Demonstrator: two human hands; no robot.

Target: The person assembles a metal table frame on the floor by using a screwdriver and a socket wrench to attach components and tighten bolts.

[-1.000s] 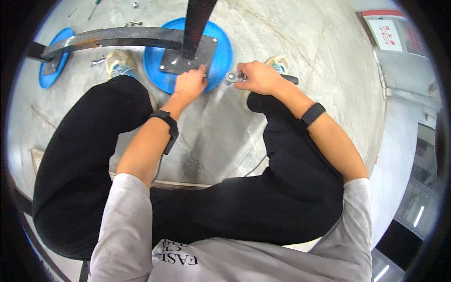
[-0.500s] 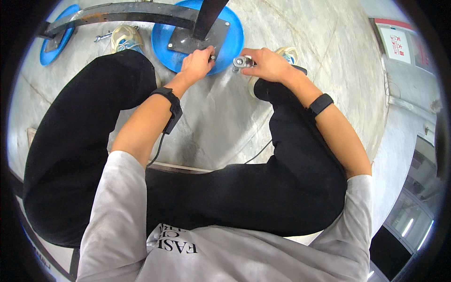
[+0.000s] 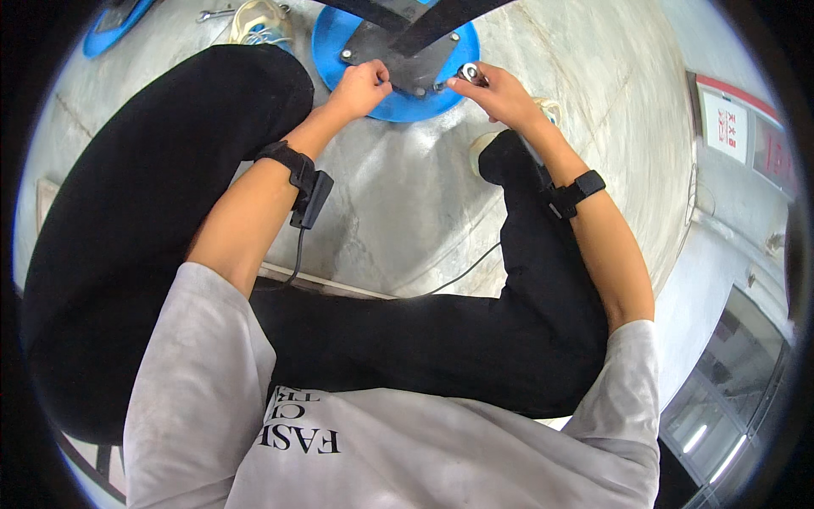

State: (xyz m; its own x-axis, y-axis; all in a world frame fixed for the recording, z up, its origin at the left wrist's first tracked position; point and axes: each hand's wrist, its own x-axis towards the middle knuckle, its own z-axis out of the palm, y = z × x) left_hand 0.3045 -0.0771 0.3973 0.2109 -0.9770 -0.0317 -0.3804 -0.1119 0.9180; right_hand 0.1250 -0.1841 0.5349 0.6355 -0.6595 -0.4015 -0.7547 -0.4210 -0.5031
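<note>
A round blue disc [image 3: 324,41] lies in front of me with a dark metal plate [image 3: 373,51] on it. Bolts show at the plate's corners, one bolt [image 3: 347,54] at the left. My left hand [image 3: 360,90] is over the near left edge of the plate, its fingers pinched together; whatever is between them is hidden. In my right hand [image 3: 502,95] is a ratchet wrench [image 3: 471,74], its shiny round head showing beside the thumb. The ratchet's socket end is close to the plate's near right corner; I cannot tell whether it touches a bolt.
Dark metal beams [image 3: 449,19] rise from the plate. A second blue disc [image 3: 114,32] lies at the far left. Near my left shoe [image 3: 259,24] a wrench [image 3: 216,13] rests on the floor. A wall with a red and white sign [image 3: 727,127] stands at the right.
My right hand has brought the ratchet wrench from beside the disc to over its right edge. My left hand stays closed near the plate. The whole view has shifted.
</note>
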